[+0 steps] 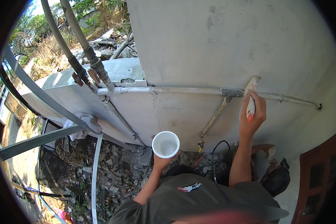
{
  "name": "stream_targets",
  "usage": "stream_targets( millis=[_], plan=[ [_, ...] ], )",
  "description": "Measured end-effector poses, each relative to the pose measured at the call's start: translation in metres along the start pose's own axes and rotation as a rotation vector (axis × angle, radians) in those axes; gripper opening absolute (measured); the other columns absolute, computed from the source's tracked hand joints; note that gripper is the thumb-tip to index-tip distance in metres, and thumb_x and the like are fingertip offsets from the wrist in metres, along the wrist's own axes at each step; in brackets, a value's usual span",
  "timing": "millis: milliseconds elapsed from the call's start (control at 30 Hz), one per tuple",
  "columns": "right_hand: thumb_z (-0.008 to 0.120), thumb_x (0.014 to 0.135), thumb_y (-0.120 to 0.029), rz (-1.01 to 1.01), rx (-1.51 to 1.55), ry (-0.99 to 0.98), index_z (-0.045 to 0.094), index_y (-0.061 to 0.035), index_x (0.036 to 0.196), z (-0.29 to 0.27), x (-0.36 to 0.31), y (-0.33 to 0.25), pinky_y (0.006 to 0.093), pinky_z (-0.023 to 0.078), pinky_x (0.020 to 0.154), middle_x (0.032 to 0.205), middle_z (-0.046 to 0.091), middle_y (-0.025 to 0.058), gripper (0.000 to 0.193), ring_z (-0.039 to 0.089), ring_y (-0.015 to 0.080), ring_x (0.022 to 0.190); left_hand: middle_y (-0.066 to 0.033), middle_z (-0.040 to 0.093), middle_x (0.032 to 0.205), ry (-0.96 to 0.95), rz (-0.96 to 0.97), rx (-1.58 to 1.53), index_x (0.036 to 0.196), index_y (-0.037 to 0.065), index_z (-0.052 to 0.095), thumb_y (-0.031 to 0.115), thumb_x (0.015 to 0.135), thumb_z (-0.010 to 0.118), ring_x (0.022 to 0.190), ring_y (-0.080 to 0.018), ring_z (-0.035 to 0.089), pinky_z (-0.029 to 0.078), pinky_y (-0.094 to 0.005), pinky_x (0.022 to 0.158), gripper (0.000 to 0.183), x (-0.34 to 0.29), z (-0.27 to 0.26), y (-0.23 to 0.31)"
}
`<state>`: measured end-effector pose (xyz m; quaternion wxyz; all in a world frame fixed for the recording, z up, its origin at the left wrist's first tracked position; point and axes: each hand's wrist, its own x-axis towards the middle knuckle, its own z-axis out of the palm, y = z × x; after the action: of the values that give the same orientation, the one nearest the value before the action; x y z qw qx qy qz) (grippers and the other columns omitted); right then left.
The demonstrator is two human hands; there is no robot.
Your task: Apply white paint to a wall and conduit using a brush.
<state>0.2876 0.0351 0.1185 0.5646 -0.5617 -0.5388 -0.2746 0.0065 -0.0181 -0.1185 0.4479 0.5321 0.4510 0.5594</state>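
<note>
My left hand [161, 161] is closed round a white plastic tub [166, 145], held upright in front of my chest. Its open top faces me, and the inside looks pale; how much it holds I cannot tell. Farther right, my raised right hand [256, 112] grips a paintbrush [251, 106] by its white and red handle. The bristles point up at the pale wall [220, 48], just above a horizontal pipe [183, 90]. Whether they touch the wall is hard to tell. A grey pipe fitting [230, 93] sits left of the brush.
A co-worker [275, 179] crouches at my lower right, one hand near the wall. Metal bars [44, 142] cross the left side, near two upright pipes with valves [95, 74]. Rubble and dry leaves [104, 175] cover the ground. A brown door [317, 179] stands at right.
</note>
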Motion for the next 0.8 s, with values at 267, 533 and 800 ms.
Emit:
stream_targets(
  millis=[267,533,800],
  plan=[
    [0.071,0.083,0.003,-0.046,0.380,-0.218,0.070,-0.0028,0.103,0.022,-0.022,-0.082,0.0358,0.053,0.069,0.090,0.065,0.0126,0.021,0.067,0.0281,0.078,-0.0090,0.062,0.122,0.000,0.034,0.008,0.132,0.004,0.051,0.010,0.063,0.091,0.113,-0.0224,0.061,0.047,-0.0384,0.100,0.081,0.000,-0.012,0.004],
    [0.075,0.082,-0.001,-0.196,0.970,-0.348,0.073,-0.0033,0.099,0.067,0.051,-0.119,0.0305,0.052,0.065,0.084,0.070,0.0098,0.017,0.068,0.0190,0.074,-0.0076,0.065,0.115,0.035,0.059,0.013,0.126,0.004,0.056,0.009,0.064,0.090,0.105,-0.0207,0.063,0.050,-0.0362,0.094,0.071,-0.003,-0.020,0.007],
    [0.064,0.094,-0.006,-0.247,1.272,-0.397,0.068,0.0042,0.107,0.039,0.233,-0.186,0.0317,0.059,0.088,0.112,0.069,0.0175,0.017,0.069,0.0255,0.104,-0.0078,0.065,0.115,0.026,0.017,0.091,0.125,0.004,0.056,0.011,0.065,0.090,0.106,-0.0207,0.063,0.049,-0.0364,0.094,0.069,0.002,-0.026,0.014]
  ],
)
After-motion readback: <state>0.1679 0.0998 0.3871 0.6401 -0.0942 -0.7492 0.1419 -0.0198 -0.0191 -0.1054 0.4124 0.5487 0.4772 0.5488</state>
